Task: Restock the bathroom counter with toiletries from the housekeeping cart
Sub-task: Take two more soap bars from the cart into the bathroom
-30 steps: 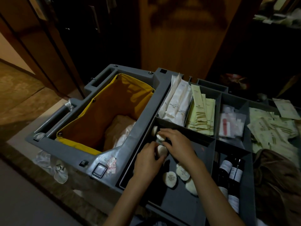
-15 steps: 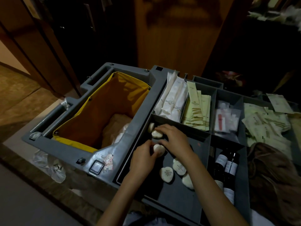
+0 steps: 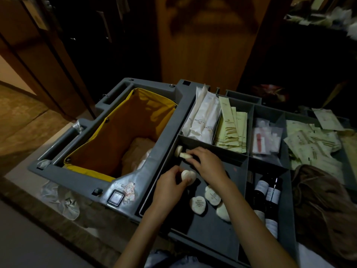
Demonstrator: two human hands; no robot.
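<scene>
- Soaps (image 3: 197, 205), small, round and white-wrapped, lie in the soap compartment (image 3: 208, 235), the large dark section at the near edge of the grey housekeeping cart (image 3: 168, 132).
- Three of them lie loose near the middle of the soap compartment, touching or overlapping one another, and the right forearm partly covers one.
- The left hand (image 3: 170, 187) is over the left side of the soap compartment, with thumb and fingers curled round a gripped soap (image 3: 188, 176).
- The right hand (image 3: 207, 163) reaches to the far left corner of the soap compartment, where its curled fingertips pinch a tilted soap (image 3: 185, 155).
- A leaning soap (image 3: 178, 151) stands on edge in that same corner, just beside the tilted one.
- A yellow bag (image 3: 119, 136) hangs open in the cart's frame to the left of the soap compartment, with pale crumpled material at its bottom.
- White sachets (image 3: 202, 120) and pale green sachets (image 3: 231, 130) stand in two sections directly beyond the soap compartment.
- Clear packets (image 3: 267, 138) fill the section beyond it and to the right. Flat pale packets (image 3: 309, 144) are heaped further right.
- Dark bottles (image 3: 267, 192) with white labels stand in the narrow section just right of the soap compartment.
- A brown cloth (image 3: 324, 200) lies bunched to the right of the bottles.
</scene>
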